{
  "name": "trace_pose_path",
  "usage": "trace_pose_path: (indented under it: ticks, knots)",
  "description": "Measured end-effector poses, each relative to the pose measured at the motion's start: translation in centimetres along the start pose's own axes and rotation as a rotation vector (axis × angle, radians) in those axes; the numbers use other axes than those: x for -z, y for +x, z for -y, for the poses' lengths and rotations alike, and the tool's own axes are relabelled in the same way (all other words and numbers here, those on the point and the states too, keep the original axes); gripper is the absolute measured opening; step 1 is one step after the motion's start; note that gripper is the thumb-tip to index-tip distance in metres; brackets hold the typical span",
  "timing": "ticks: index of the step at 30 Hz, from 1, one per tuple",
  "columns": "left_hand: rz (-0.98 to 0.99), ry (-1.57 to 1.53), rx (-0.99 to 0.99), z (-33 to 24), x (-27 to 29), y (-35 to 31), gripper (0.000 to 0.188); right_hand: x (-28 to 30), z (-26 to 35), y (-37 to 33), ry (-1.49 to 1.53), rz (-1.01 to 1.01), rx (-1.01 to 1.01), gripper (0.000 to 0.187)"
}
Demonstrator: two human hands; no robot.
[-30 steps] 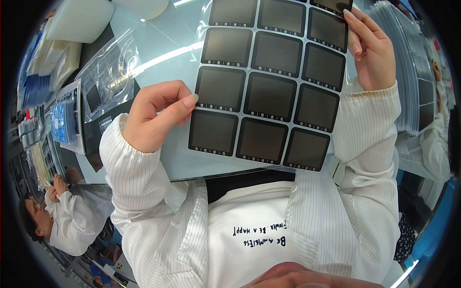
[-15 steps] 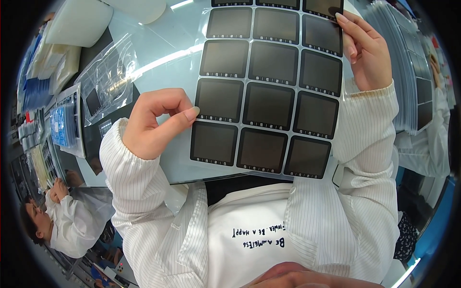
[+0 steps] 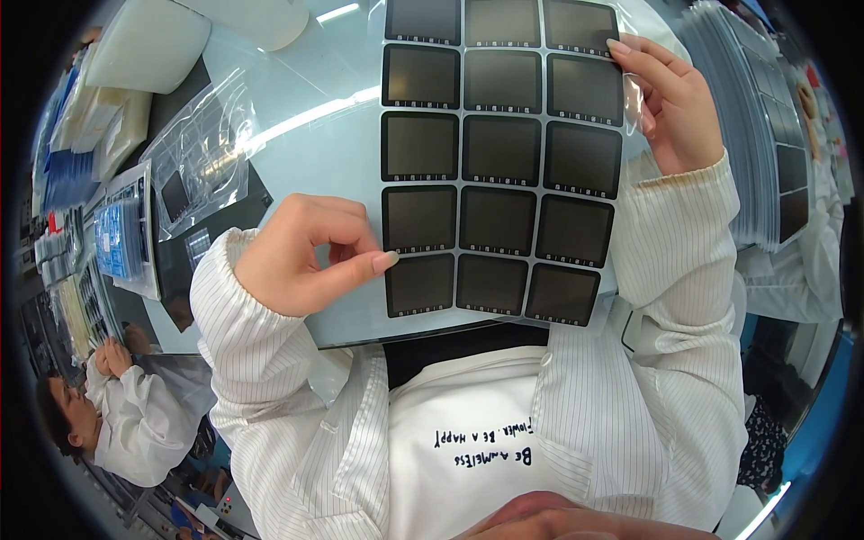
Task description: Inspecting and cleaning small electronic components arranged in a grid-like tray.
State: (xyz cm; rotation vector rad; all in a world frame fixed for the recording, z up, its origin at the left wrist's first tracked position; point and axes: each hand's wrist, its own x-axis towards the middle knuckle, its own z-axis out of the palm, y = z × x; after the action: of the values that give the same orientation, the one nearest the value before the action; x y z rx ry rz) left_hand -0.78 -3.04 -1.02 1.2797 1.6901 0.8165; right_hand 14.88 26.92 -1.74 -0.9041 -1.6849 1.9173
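Held up in front of me is a large clear sheet with rows of dark rectangular panels [image 3: 501, 148], three across, each with a strip of small marks along its lower edge. My left hand [image 3: 315, 252] pinches the sheet's left edge near its lower corner, thumb against forefinger. Higher up on the opposite side, my right hand [image 3: 670, 108] grips the right edge between thumb and fingers. The sheet's far end runs past the top of the view. It is slightly bowed, its near end hanging close to the table's front edge.
Beneath the sheet lies a pale glossy tabletop [image 3: 315, 153]. At left are a crumpled clear plastic bag [image 3: 207, 148], a blue packet [image 3: 117, 238] and a white rounded block [image 3: 148, 45]. A tall stack of similar sheets [image 3: 742, 117] stands at right. A co-worker [image 3: 135, 405] sits at left.
The sheet has turned slightly and shifted, its far end coming toward me and left. My right hand moved left and a little nearer; my left hand moved slightly nearer and right. Both keep hold.
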Motion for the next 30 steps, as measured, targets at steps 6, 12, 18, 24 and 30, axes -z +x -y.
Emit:
trace_pose_path:
  ticks: [6, 12, 18, 24, 30]
  knots:
    - [0.118, 0.032, 0.009, -0.4, 0.2, 0.0, 0.021, 0.4, -0.4, 0.3, -0.067, 0.128, 0.074, 0.026]
    - [0.179, 0.084, 0.013, 0.1, 0.0, -0.4, 0.022, -0.2, -0.5, -0.1, -0.119, 0.158, 0.088, 0.025]
    - [0.248, 0.121, 0.122, -0.5, 0.2, -0.2, 0.029, -0.2, -1.0, 0.1, -0.095, 0.185, 0.148, 0.025]
    - [0.278, 0.147, 0.155, -0.6, 0.2, -0.1, 0.03, 0.1, -0.8, 0.0, -0.086, 0.157, 0.153, 0.027]
    - [0.304, 0.14, 0.162, -0.4, 0.4, -0.1, 0.029, 0.2, -1.0, 0.0, -0.067, 0.197, 0.142, 0.027]
